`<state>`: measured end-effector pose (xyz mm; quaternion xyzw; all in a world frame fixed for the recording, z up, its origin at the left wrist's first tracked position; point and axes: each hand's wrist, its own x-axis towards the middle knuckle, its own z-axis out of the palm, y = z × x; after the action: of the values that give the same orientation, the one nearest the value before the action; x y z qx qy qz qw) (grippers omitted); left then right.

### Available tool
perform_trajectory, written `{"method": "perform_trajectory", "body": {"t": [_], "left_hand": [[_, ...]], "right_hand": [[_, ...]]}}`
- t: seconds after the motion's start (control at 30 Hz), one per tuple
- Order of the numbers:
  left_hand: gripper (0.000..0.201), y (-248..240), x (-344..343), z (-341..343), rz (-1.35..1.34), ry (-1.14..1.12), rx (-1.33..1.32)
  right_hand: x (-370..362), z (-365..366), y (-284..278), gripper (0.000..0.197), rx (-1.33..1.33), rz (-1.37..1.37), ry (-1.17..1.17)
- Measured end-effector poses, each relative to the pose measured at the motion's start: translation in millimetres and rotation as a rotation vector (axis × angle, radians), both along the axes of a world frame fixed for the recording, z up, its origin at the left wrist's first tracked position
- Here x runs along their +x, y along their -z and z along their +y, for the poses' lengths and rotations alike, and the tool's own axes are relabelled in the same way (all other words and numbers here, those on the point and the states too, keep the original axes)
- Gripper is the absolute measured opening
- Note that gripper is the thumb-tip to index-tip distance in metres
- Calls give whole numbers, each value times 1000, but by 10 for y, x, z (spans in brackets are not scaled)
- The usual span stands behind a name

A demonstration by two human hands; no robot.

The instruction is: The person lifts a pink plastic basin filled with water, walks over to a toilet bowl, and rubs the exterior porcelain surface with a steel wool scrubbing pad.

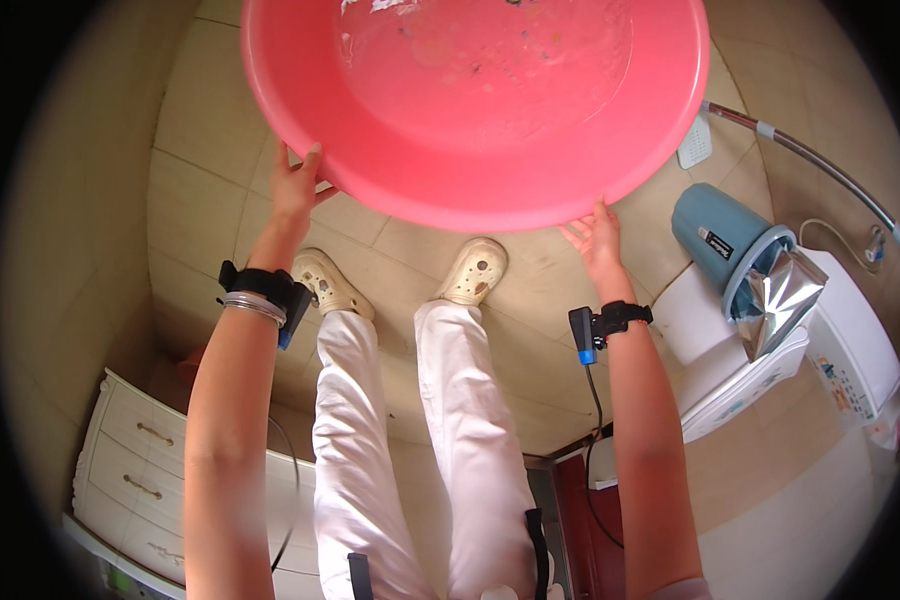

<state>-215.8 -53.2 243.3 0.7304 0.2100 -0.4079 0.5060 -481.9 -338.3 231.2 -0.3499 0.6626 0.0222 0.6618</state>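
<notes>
A large round pink plastic basin [470,100] fills the top of the view, tilted so its inside faces me, with small specks and white residue on its bottom. My left hand [295,185] grips its lower left rim. My right hand [595,240] holds the lower right rim from beneath, fingers spread against it. Both wrists wear black straps, and the left also has silver bangles. Below the basin are my white trousers and cream perforated clogs [475,270] on a beige tiled floor.
A blue bin [715,235] with a silver liner bag stands on a white appliance [830,340] at the right. A metal hose [810,155] curves along the upper right. A white drawer unit [135,450] sits at the lower left.
</notes>
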Motion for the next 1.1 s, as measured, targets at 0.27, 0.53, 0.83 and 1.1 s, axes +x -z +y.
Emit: {"method": "perform_trajectory", "body": {"t": [0.27,0.53,0.83,1.1], "left_hand": [[39,116,398,121,-23,143,29],[44,-295,35,460,55,-39,69],[43,-551,-187,1064,114,-84,31],[39,-500,-50,1595,127,-156,55]], "right_hand": [[313,345,36,54,-203,-43,49],[113,642,-469,64,-192,28,-35],[223,894,-781,69,-207,14,-87],[471,1340,-619,68,-188,-22,-108]]}}
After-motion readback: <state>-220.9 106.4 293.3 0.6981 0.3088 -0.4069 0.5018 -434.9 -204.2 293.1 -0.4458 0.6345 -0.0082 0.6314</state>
